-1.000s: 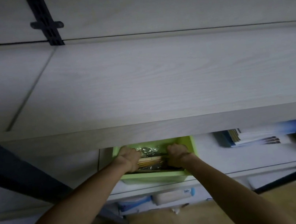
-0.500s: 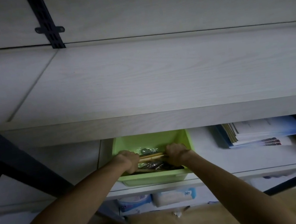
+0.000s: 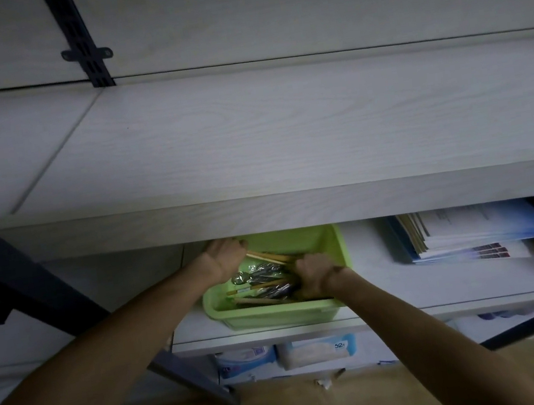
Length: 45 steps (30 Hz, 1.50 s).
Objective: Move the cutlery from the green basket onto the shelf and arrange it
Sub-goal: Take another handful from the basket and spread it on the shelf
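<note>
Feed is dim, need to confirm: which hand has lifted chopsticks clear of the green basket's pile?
The left hand, raised at the green plastic basket's far-left corner, holds pale wooden chopsticks. The right hand is down in the pile.

the upper shelf [image 3: 285,151] offers a broad bare top. its front edge overhangs the green basket [image 3: 275,312] on the lower shelf [image 3: 446,297], leaving a low gap over the basket's far side. a stack of papers [image 3: 471,234] lies to the basket's right, a dark slanted post [image 3: 29,290] to the left, and both hands reach into the basket.
</note>
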Each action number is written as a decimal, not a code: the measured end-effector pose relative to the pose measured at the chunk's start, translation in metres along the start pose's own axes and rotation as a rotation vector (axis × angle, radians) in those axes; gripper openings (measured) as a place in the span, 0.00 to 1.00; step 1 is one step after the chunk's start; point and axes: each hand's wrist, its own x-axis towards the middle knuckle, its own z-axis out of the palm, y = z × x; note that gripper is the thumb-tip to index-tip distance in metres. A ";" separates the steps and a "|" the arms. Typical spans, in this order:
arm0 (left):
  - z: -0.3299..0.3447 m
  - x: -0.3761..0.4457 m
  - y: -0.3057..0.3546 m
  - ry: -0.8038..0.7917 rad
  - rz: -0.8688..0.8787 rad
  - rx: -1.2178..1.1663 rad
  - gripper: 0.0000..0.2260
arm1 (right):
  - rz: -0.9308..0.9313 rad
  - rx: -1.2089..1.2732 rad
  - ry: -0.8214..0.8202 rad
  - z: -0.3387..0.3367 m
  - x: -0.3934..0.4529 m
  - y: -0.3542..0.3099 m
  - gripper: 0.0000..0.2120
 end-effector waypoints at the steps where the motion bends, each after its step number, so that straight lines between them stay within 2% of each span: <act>1: 0.002 -0.001 -0.001 0.011 0.004 0.009 0.19 | -0.021 -0.017 0.000 0.002 0.001 -0.001 0.26; 6: 0.013 -0.002 0.002 0.054 0.015 0.037 0.19 | -0.081 0.007 -0.073 0.003 0.005 -0.001 0.26; 12: 0.020 -0.006 0.002 0.120 0.028 -0.010 0.17 | -0.017 -0.051 -0.141 0.005 0.008 0.004 0.15; 18: 0.021 -0.005 0.000 0.137 0.034 -0.059 0.17 | -0.021 -0.034 -0.134 0.007 0.006 0.006 0.21; 23: 0.023 -0.005 -0.001 0.155 0.040 -0.056 0.17 | -0.032 0.025 -0.120 0.009 0.006 0.004 0.16; 27: 0.023 -0.005 0.000 0.142 0.032 -0.043 0.15 | 0.003 0.057 -0.143 0.010 -0.001 0.002 0.16; 33: 0.021 -0.010 0.003 0.117 0.018 -0.038 0.15 | 0.020 0.056 -0.133 0.010 -0.003 -0.002 0.25; 38: 0.022 -0.014 0.003 0.111 0.010 -0.021 0.16 | -0.022 0.021 -0.039 0.005 -0.001 -0.007 0.31; 40: 0.023 -0.015 0.003 0.114 0.013 -0.010 0.15 | -0.026 -0.036 -0.063 0.004 -0.002 -0.010 0.33; 45: 0.022 -0.016 0.003 0.120 0.004 -0.013 0.15 | -0.033 -0.104 -0.120 0.006 -0.008 -0.010 0.25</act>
